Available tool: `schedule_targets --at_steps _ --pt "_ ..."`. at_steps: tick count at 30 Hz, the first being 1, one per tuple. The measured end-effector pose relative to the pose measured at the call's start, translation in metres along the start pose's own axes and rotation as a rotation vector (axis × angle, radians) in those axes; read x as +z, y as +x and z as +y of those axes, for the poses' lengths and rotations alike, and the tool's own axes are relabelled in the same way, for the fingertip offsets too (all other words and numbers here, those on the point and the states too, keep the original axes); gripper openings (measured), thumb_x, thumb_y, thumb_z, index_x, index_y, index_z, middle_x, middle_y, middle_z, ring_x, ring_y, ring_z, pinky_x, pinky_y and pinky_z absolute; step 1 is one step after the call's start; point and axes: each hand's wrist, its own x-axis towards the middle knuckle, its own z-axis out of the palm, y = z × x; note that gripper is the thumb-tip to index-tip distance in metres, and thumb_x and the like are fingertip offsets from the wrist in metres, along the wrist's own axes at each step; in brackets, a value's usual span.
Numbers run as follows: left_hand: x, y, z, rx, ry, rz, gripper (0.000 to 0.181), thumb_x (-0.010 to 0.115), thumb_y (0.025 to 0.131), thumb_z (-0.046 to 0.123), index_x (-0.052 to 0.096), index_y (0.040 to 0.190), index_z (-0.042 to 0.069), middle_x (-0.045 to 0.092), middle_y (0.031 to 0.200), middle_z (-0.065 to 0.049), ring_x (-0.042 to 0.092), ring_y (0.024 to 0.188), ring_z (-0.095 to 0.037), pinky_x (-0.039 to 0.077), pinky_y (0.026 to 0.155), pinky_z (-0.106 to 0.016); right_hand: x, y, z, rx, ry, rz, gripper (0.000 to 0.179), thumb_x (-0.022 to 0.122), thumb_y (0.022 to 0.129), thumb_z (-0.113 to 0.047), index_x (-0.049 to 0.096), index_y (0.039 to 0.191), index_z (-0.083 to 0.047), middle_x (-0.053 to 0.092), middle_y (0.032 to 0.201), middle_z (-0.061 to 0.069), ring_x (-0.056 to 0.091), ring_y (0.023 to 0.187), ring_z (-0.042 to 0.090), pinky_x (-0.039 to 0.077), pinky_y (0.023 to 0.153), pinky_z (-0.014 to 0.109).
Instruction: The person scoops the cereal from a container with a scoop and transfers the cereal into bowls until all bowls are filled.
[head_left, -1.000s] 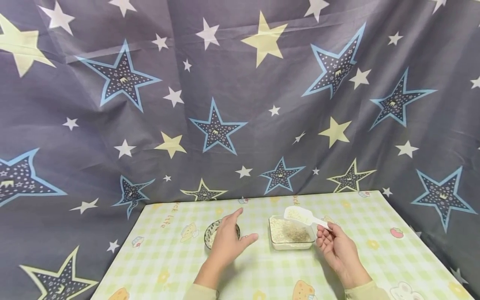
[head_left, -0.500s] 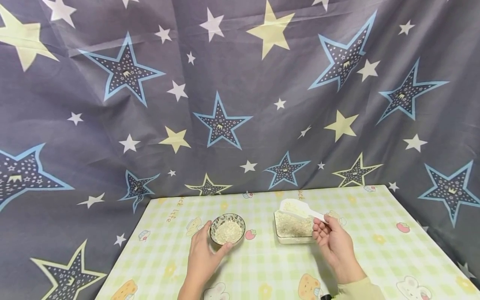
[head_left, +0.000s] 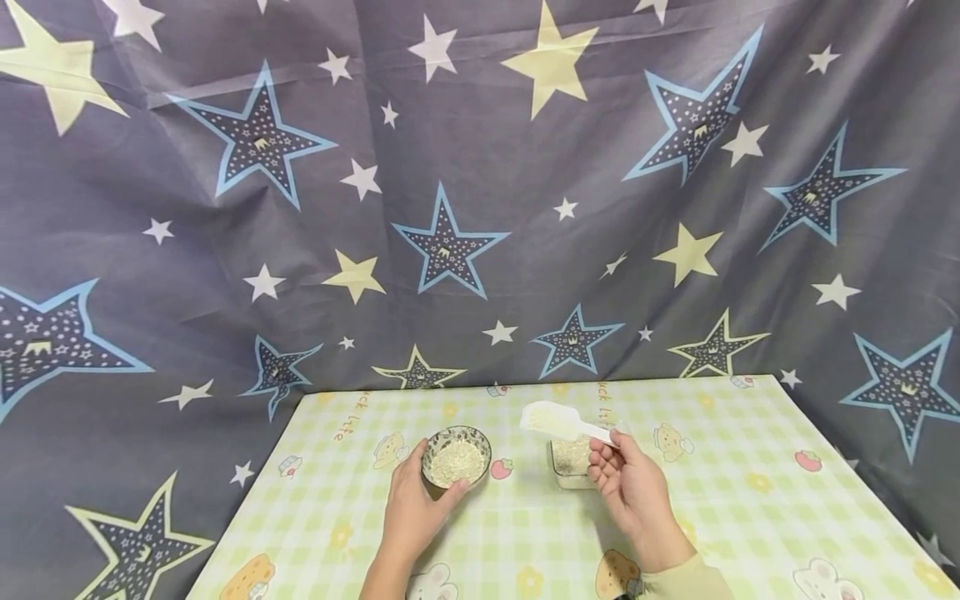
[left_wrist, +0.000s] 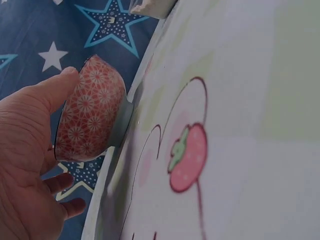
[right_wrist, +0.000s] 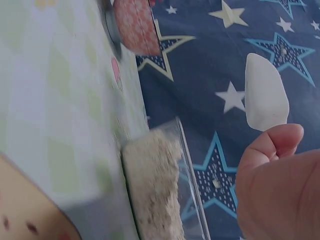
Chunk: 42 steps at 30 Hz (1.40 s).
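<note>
My left hand point(head_left: 414, 508) holds a small bowl point(head_left: 459, 433) by its side, thumb at the near rim and fingers round the left. Pale flakes like oats point(head_left: 457, 463) lie inside it. In the left wrist view the bowl point(left_wrist: 92, 110) has a red floral outside and stands on its foot on the cloth. Between thumb and fingers, my right hand point(head_left: 633, 496) pinches the handle of a white scoop point(head_left: 553, 419) carrying pale flakes. The scoop hangs above the table, left of a glass container point(head_left: 573, 482) of flakes partly hidden behind that hand.
A green checked cloth point(head_left: 360, 483) with cartoon prints covers the table. Behind its far edge hangs a dark curtain point(head_left: 480, 333) with stars. The clear container wall point(right_wrist: 192, 185) rises above the flakes point(right_wrist: 152, 185) in the right wrist view.
My left hand has come down from over the bowl to its near left side and now holds it. My right hand has carried the scoop leftward from above the container toward the bowl.
</note>
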Motion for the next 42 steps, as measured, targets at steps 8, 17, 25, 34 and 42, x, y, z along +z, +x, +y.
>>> schedule_targets --at_steps 8,17,25,34,42 --pt "-0.002 0.006 -0.001 -0.017 0.004 -0.035 0.108 0.090 0.082 0.054 0.037 0.164 0.006 0.050 0.163 -0.021 0.044 0.150 -0.044 0.040 0.122 -0.067 0.017 0.000 0.019 0.004 -0.031 -0.018 0.016 0.043 0.115 -0.023 0.050 0.116 -0.009 0.067 0.090 -0.003 0.063 0.079 0.005 0.057 0.070 0.016" --pt "-0.005 0.008 0.000 -0.019 0.027 -0.055 0.110 0.090 0.079 0.060 0.040 0.163 0.009 0.055 0.159 -0.018 0.050 0.146 -0.047 0.043 0.118 -0.070 0.026 0.002 0.032 -0.005 -0.081 -0.030 0.018 0.045 0.114 -0.022 0.053 0.115 -0.005 0.070 0.088 -0.002 0.065 0.078 0.007 0.058 0.069 0.017" --pt "-0.010 0.008 0.003 -0.038 0.033 -0.058 0.110 0.091 0.078 0.059 0.040 0.164 0.010 0.056 0.157 -0.022 0.051 0.143 -0.048 0.043 0.116 -0.070 0.035 0.003 0.038 -0.041 -0.168 -0.055 0.025 0.046 0.115 -0.023 0.054 0.122 -0.001 0.071 0.089 -0.002 0.065 0.079 0.008 0.057 0.068 0.018" --pt "-0.013 0.007 0.004 -0.045 0.040 -0.051 0.110 0.091 0.078 0.058 0.041 0.164 0.011 0.057 0.156 -0.021 0.053 0.141 -0.048 0.045 0.114 -0.071 0.052 0.001 0.045 -0.153 -0.292 -0.034 0.034 0.051 0.114 -0.020 0.062 0.122 0.011 0.075 0.081 -0.002 0.067 0.070 0.007 0.057 0.061 0.019" --pt "-0.015 0.006 0.004 -0.049 0.042 -0.038 0.108 0.093 0.078 0.054 0.043 0.163 0.010 0.059 0.154 -0.023 0.055 0.139 -0.048 0.045 0.114 -0.070 0.062 -0.001 0.053 -0.274 -0.411 -0.027 0.032 0.054 0.112 -0.018 0.066 0.124 0.009 0.078 0.083 0.003 0.070 0.069 0.008 0.061 0.062 0.022"
